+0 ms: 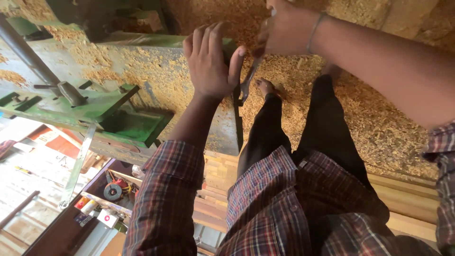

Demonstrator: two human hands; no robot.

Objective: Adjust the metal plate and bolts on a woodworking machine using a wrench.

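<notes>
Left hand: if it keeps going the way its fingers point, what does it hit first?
Probably the green machine table edge that the left hand already rests against; depth is unclear.

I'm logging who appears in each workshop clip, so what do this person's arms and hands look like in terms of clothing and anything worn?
Both hands are bare, with no gloves. The left hand comes out of a rolled-up plaid shirt sleeve in red, navy and white checks. The right hand has a thin metal bangle at the wrist, and the same plaid sleeve is pushed up past the forearm.
</notes>
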